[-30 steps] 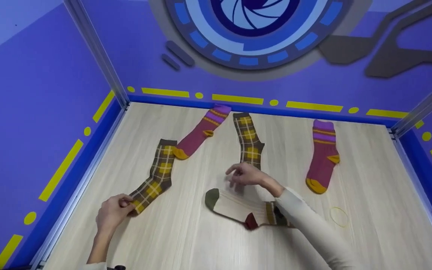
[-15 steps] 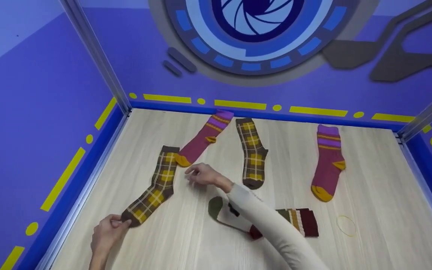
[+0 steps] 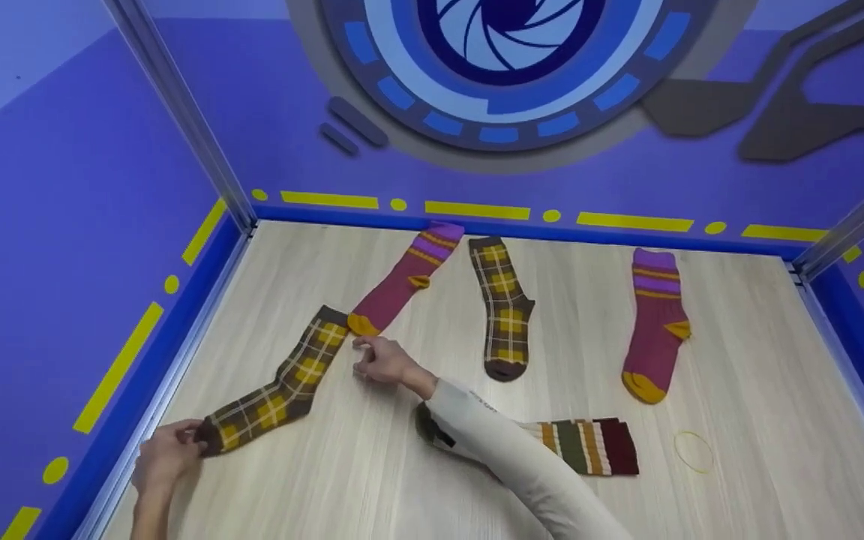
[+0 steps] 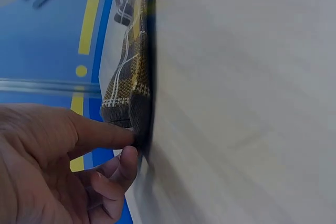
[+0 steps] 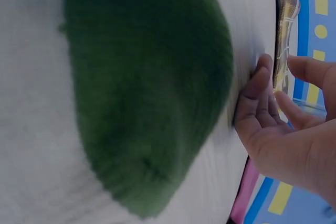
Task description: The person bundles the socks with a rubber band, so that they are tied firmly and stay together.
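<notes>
My left hand pinches the dark toe of a brown and yellow plaid sock at the left of the table; the left wrist view shows the thumb and a finger on its toe. That sock's cuff lies against the yellow toe of a maroon sock with purple bands. Just below that yellow toe, my right hand hovers with nothing in its fingers. Under the right forearm lies a cream sock with striped cuff, partly hidden; its green toe fills much of the right wrist view.
A second plaid sock lies at the back middle, and a second maroon sock farther right. A thin yellow rubber band rests at the right. Blue walls enclose the wooden table at the back and sides.
My left hand has pulled the plaid sock's toe down and left, and the sock now lies more slanted. My right hand has moved left, from the middle plaid sock to near the maroon toe.
</notes>
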Tool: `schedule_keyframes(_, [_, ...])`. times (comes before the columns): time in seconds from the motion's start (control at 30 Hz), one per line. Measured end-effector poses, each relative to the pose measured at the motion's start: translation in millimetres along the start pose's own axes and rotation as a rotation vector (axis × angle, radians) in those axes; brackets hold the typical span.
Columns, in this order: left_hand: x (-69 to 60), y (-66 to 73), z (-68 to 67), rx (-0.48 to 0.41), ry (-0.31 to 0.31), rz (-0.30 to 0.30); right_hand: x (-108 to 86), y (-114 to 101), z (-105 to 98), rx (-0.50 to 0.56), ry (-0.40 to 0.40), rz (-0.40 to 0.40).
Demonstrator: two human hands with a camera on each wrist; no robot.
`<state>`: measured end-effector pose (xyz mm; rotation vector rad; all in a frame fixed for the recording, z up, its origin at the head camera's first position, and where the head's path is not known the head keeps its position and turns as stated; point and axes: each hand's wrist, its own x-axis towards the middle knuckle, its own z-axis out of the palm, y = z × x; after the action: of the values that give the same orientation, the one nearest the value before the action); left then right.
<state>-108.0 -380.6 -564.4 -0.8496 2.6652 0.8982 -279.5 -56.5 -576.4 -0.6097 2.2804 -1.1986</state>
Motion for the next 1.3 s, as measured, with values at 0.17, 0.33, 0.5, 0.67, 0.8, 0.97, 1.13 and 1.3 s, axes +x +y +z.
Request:
schedule_keyframes(0.17, [12.4, -0.5, -10.4, 0.003, 0.018, -0.011, 5.7, -8.2, 7.5, -0.067, 0.037, 0.009])
schedule_keyframes(0.33, [15.1, -0.2, -11.5, 0.008, 0.014, -0.003, 11.5, -13.4, 22.2, -0.193, 0.048, 0.029])
schedule_keyframes(0.5, [13.5, -2.1, -11.0, 0.008, 0.037, 0.0, 17.3, -19.6, 34.7, -0.325, 0.121, 0.072])
schedule_keyframes(0.67, [13.1, -2.4, -8.9, -0.005, 0.047, -0.003, 21.6, -19.2, 42.2, -0.327, 0.218, 0.096])
schedule_keyframes(0.8, [13.0, -2.7, -6.9, -0.019, 0.032, -0.007, 24.0, -13.9, 46.7, -0.329, 0.256, 0.12])
schedule_keyframes(0.97, [13.1, -2.3, -4.6, -0.029, 0.046, -0.004, 22.8, -14.3, 45.4, -0.352, 0.239, 0.116])
schedule_keyframes(1.13, [13.0, -3.4, -6.2, -0.034, 0.061, 0.003, 19.1, -14.2, 43.6, -0.374, 0.236, 0.097])
schedule_keyframes(1.3, [10.7, -4.4, -4.4, -0.046, 0.063, 0.007, 18.4, -12.7, 49.1, -0.414, 0.278, 0.148])
